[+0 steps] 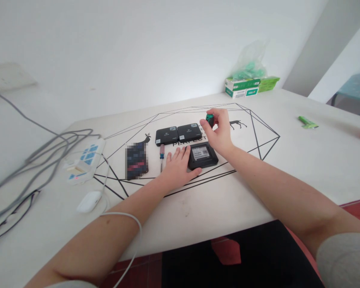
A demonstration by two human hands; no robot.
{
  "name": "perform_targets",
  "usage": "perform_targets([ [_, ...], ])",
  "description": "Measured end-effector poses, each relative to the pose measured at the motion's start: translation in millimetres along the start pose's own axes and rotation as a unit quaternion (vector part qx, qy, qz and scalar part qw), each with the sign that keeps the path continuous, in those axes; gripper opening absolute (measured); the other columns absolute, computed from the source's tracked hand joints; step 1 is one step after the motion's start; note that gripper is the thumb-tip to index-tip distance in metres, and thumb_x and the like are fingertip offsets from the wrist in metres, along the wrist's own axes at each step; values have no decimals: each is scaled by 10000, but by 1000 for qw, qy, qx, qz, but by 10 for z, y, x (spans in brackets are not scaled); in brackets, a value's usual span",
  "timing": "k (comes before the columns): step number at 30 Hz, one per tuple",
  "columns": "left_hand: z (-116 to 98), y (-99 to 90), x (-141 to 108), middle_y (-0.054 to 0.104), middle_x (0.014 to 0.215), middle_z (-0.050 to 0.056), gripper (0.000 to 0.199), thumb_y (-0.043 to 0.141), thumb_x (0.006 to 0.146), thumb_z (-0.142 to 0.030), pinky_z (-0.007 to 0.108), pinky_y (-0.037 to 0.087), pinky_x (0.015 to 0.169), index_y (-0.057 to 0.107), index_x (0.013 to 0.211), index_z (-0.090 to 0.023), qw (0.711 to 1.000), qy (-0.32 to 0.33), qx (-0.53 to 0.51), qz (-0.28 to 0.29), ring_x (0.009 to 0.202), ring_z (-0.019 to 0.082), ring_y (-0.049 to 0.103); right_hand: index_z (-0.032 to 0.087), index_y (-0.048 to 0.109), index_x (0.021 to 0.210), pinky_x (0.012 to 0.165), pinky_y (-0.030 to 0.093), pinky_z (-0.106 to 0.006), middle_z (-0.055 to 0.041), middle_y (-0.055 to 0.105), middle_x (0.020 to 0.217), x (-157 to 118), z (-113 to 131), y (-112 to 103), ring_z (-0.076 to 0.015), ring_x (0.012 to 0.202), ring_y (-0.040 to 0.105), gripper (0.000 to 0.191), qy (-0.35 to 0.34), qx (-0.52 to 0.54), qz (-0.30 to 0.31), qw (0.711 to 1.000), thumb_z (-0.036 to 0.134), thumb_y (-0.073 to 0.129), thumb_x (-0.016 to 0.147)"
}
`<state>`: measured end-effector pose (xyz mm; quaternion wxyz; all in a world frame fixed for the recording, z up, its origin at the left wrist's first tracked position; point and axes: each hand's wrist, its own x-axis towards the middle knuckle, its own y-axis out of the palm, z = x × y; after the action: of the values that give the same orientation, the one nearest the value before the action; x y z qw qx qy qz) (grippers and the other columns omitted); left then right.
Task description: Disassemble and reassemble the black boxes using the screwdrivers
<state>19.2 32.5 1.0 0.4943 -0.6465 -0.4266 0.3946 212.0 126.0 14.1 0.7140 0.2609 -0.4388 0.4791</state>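
My left hand point(178, 168) lies flat with its fingers stretched out, against the left side of a black set-top box point(210, 159). That box rests underside up, with a white label on it. Above its far right corner, my right hand point(220, 134) pinches a small green-and-black object point(210, 119), whose kind is mostly hidden by the fingers. Two more flat black boxes point(164, 139) point(195, 132) sit side by side just beyond. A screwdriver point(162, 151) with a red and blue handle lies left of my left hand, its shaft toward me.
A pixelated dark item point(136, 160) lies on the left. Beyond it are a white power strip point(97, 154), grey cables point(48, 160) and a white charger point(89, 201). A white cable crosses my left forearm. Green-and-white cartons point(242, 85) stand back right; a green wrapper point(307, 122) lies right.
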Motion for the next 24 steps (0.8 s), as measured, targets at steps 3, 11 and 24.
perform_targets([
  [3,-20,-20,-7,173,1800,171,1028,450,984,-711,620,87,1344,118,1737,-96,1000,-4,-1,6,1688,370,84,288,634,1168,812,568,-397,-40,577,1074,1,-7,-1,-192,939,595,295,26,-1,-4,1000,458,740,952],
  [11,4,8,-3,178,1800,166,1028,440,986,-729,625,98,1342,117,1738,-106,1000,0,2,1,1687,374,91,283,649,1199,816,590,-391,-43,696,1063,-13,26,-40,-186,892,662,313,58,66,33,996,531,515,1063],
  [24,2,-19,-8,196,1793,194,1008,452,986,-715,633,97,1332,134,1731,-116,1000,6,-9,0,1683,386,108,274,545,1160,798,558,-391,-33,583,1063,-11,-29,22,-174,873,570,313,41,-7,-1,999,383,727,929],
])
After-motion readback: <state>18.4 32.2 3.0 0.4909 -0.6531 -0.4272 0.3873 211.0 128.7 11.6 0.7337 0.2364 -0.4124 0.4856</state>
